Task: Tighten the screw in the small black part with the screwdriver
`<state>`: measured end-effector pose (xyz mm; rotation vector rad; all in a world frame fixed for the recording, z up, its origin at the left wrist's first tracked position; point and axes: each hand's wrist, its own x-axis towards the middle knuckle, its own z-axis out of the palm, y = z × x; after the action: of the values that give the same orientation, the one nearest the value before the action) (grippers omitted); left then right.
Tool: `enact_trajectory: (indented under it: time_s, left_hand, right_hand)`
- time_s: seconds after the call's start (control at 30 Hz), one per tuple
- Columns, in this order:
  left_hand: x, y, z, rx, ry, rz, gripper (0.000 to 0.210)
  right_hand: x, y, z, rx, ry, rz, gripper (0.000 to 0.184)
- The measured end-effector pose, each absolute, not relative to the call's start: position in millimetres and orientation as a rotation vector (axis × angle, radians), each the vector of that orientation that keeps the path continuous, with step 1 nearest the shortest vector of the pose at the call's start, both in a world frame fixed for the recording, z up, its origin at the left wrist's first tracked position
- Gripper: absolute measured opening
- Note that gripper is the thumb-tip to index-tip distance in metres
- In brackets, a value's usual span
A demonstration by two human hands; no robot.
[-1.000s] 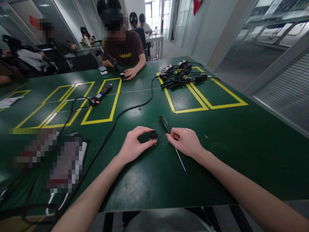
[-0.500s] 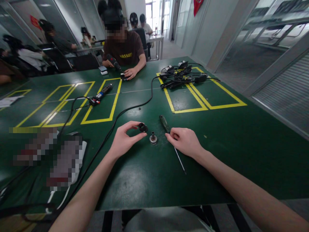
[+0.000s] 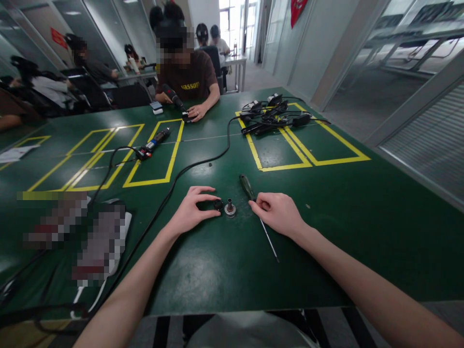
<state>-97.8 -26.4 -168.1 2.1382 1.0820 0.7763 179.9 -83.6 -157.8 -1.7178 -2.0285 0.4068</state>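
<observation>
My left hand (image 3: 194,208) has a small black round cap (image 3: 218,205) between thumb and a fingertip, low at the tabletop, with the other fingers stretched out. Just right of the cap stands a small metal part (image 3: 230,209) with a round, flanged base and a short upright stem. My right hand (image 3: 277,210) is closed at the lower end of the handle of a screwdriver (image 3: 246,186). The dark green handle points away from me, and the thin shaft slants toward me to the right.
The green table (image 3: 308,270) bears yellow tape rectangles. A black cable (image 3: 188,166) runs to a heap of black cords (image 3: 273,116). A blue-and-black tool (image 3: 155,140) lies left of it. Two blurred devices (image 3: 101,241) lie at left. Opposite, a person (image 3: 188,77) handles a power tool.
My left hand has lowered the black cap to the tabletop beside the metal part, and its upper fingers have straightened. My right hand and the screwdriver stay in place.
</observation>
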Motion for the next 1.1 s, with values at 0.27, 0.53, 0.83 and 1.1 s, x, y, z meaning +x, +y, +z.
enact_trajectory:
  time_s: [0.27,0.53,0.83,1.1]
  left_hand:
    - [-99.2,-28.0,-164.3,2.245,1.129,0.529,0.043]
    - [-96.4,-34.5,-155.5,2.159,1.106,0.523,0.076]
    - [-75.4,-38.3,-158.3,2.239,1.016,0.554,0.073]
    - [-67.2,-36.0,-161.7,2.225,0.928,0.601,0.053]
  right_hand:
    - [179.0,-83.9,-155.3,-1.718,-2.017,0.418,0.04]
    - [181.5,-83.2,-152.8,-1.76,-1.997,0.469,0.04]
    - [188.4,-81.0,-154.2,-1.772,-1.935,0.454,0.04]
    - [196.0,-78.1,-154.9,-1.743,-1.902,0.424,0.043]
